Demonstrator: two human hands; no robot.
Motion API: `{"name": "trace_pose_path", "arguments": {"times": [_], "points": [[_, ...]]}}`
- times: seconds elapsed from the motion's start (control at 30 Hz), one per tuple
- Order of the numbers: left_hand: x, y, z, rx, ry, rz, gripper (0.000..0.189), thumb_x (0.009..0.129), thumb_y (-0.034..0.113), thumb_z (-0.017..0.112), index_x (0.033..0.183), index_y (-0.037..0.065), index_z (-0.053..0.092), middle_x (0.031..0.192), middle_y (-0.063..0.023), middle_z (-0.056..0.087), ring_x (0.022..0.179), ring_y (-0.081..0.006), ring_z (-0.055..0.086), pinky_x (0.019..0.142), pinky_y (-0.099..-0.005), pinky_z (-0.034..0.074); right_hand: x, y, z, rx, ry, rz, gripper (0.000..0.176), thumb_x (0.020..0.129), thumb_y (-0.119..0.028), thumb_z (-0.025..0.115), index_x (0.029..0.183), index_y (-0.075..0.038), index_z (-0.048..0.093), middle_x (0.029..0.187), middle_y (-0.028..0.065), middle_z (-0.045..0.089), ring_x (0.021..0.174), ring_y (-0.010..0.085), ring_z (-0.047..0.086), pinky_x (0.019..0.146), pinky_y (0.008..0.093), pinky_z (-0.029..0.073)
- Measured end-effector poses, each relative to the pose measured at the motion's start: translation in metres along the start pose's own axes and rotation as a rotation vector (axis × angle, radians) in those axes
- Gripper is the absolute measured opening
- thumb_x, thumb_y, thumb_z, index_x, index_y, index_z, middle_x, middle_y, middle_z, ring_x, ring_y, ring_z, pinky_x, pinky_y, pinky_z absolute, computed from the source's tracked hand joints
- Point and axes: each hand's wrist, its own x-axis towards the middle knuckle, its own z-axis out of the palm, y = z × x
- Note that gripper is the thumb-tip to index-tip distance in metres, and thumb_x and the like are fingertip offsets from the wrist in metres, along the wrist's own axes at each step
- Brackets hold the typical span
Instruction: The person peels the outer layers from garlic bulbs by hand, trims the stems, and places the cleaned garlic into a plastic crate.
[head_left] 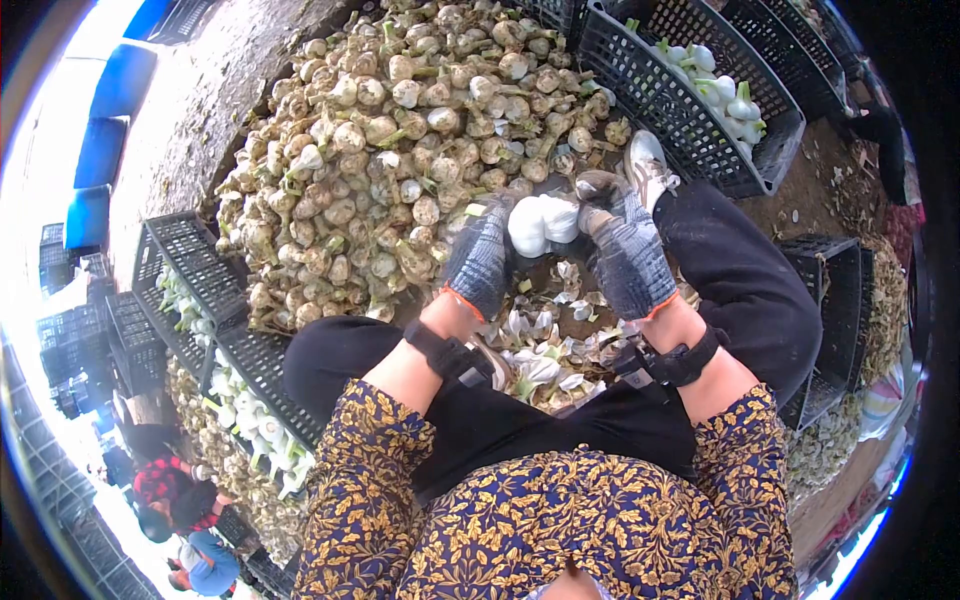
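- Floor (800, 205), brown and littered, under everything; blue objects (101, 150) along the far left edge.
- Heap (400, 150) of soil-stained garlic, stems on, spread ahead and to the left of the seated person.
- Black mesh crates: one upper right (690, 140) with white bulbs (720, 90) inside, more at left (190, 265) and right (830, 330).
- Co-workers lower left: one in a red checked top (165, 485), one in blue (210, 570).
- Loose skins (545, 365) scattered between the person's legs, below the hands.
- Left hand (482, 260), gray knit glove, orange cuff: fingers grasping the white garlic from its left side.
- Right hand (628, 255), matching glove: fingers bent, touching its right side; cannot tell whether they grip.
- White garlic (543, 225), smooth and clean, between both gloves, above the skins, near the heap's lower right edge. One bulb or two: cannot tell.
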Motion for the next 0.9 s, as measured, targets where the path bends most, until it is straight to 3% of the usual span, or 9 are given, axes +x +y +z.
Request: {"name": "trace_pose_path", "arguments": {"times": [0.17,0.27,0.4,0.5,0.6,0.7,0.77,0.83,0.9], "points": [[0.0,0.012,0.009,-0.447,0.131,-0.368,0.023,0.087,0.029,0.046,0.091,0.01,0.057,0.08,-0.0015,0.061,0.069,-0.0124,0.059,0.054,-0.0251,0.048,-0.009,-0.03,0.004,0.41,-0.136,0.239,0.026,0.08,-0.004,0.045,0.105,-0.003,0.052,0.089,0.005,0.056,0.075,0.0136,0.056,0.068,0.0243,0.048],[0.01,-0.006,-0.005,-0.421,0.028,-0.175,0.024,0.087,0.032,0.046,0.092,0.012,0.057,0.082,-0.0008,0.061,0.07,-0.0133,0.059,0.056,-0.0264,0.05,-0.013,-0.046,-0.005,0.375,-0.374,0.344,0.027,0.078,-0.008,0.048,0.103,-0.003,0.054,0.092,0.0044,0.057,0.076,0.0137,0.057,0.07,0.0245,0.048],[0.003,0.004,-0.01,-0.566,0.043,-0.318,0.024,0.087,0.029,0.045,0.097,0.009,0.056,0.089,-0.0042,0.061,0.077,-0.0163,0.059,0.067,-0.0305,0.05,-0.011,-0.035,-0.009,-0.441,-0.541,-0.186,0.02,0.073,-0.007,0.049,0.089,-0.003,0.059,0.088,0.0132,0.06,0.083,0.023,0.057,0.076,0.0303,0.045],[0.006,-0.005,-0.011,-0.564,0.1,-0.351,0.022,0.087,0.024,0.045,0.101,0.009,0.054,0.095,-0.0063,0.059,0.081,-0.0194,0.059,0.075,-0.0347,0.05,-0.013,-0.034,-0.002,-0.738,-0.133,-0.433,0.024,0.073,0.001,0.053,0.097,-0.001,0.056,0.089,0.0087,0.058,0.082,0.0166,0.055,0.071,0.0288,0.045],[0.004,0.004,-0.012,1.126,-0.148,0.459,0.024,0.068,0.024,0.065,0.089,0.011,0.062,0.079,-0.0132,0.062,0.074,-0.0284,0.06,0.063,-0.0364,0.047,-0.008,-0.025,0.004,-0.631,-0.136,-0.495,0.023,0.072,0.001,0.057,0.095,-0.002,0.057,0.085,0.011,0.058,0.078,0.0201,0.056,0.069,0.03,0.046],[0.013,0.018,0.007,1.429,-0.292,0.307,0.017,0.075,0.017,0.058,0.09,0.008,0.06,0.083,-0.0108,0.062,0.078,-0.026,0.06,0.067,-0.0331,0.047,-0.005,-0.019,-0.002,-0.76,-0.267,-0.508,0.021,0.072,-0.001,0.059,0.093,-0.002,0.058,0.081,0.0128,0.058,0.074,0.0239,0.057,0.069,0.0313,0.046],[0.033,-0.029,-0.025,1.28,-0.263,0.52,0.02,0.08,0.023,0.055,0.094,0.009,0.059,0.085,-0.0096,0.062,0.071,-0.0254,0.061,0.059,-0.0339,0.049,-0.014,-0.008,0.003,-0.725,-0.26,-0.493,0.02,0.072,-0.004,0.06,0.091,-0.002,0.059,0.079,0.0137,0.059,0.074,0.0271,0.057,0.069,0.0336,0.046],[0.019,-0.005,0.0,-0.373,0.387,-0.354,0.03,0.086,0.033,0.047,0.1,0.009,0.057,0.087,-0.0071,0.063,0.069,-0.0229,0.062,0.054,-0.0335,0.05,-0.033,-0.01,0.01,-0.542,-0.659,-0.256,0.018,0.07,-0.008,0.058,0.087,-0.004,0.06,0.082,0.0185,0.058,0.08,0.0347,0.056,0.07,0.0365,0.046],[0.022,-0.022,-0.012,-0.364,0.269,-0.277,0.039,0.089,0.04,0.038,0.104,0.008,0.055,0.089,-0.0054,0.063,0.071,-0.0201,0.062,0.053,-0.0321,0.052,-0.04,-0.006,0.006,-0.619,-0.879,-0.159,0.022,0.072,-0.013,0.06,0.092,-0.003,0.06,0.081,0.0163,0.059,0.077,0.0316,0.057,0.069,0.0382,0.045]]}}
